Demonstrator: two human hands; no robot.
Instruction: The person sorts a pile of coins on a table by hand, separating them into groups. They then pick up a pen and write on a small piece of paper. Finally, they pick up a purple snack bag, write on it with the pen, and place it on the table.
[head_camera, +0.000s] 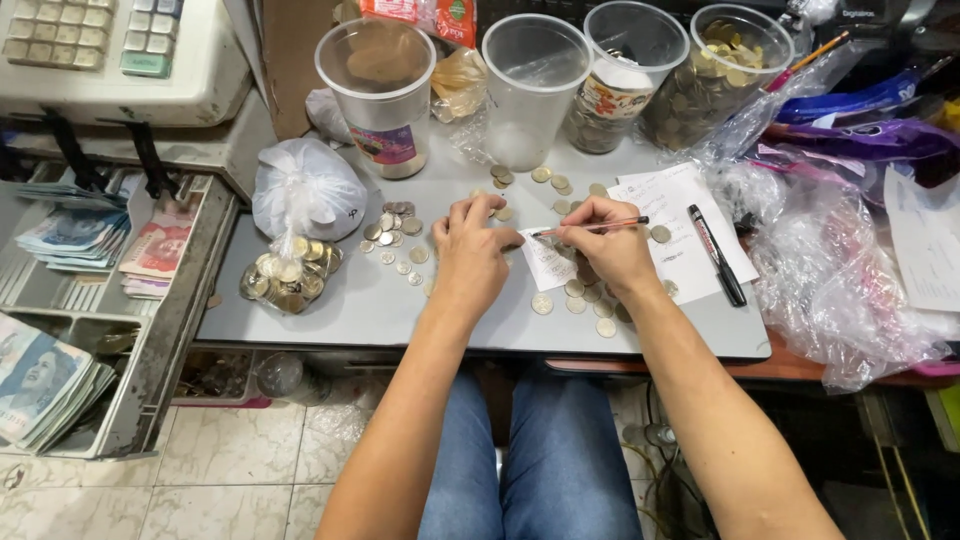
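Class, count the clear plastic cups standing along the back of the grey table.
4, in a row at the back: far-left cup, empty cup, third cup, coin-filled right cup. None seems hidden.

Four plastic cups (535, 85), bagged coins (292, 280), black marker (716, 254), banknotes in open drawer (75, 235)

Your left hand (470, 255) and right hand (612, 252) are both bare: no gloves, no rings that show, no watch or band at either wrist. Your forearms are uncovered right down to the lower edge of the view, so no sleeve comes into sight on either side. Your fingernails look short and plain. Below, between your arms, your legs are in blue denim jeans (540, 460), the cloth creased a little over the thighs.
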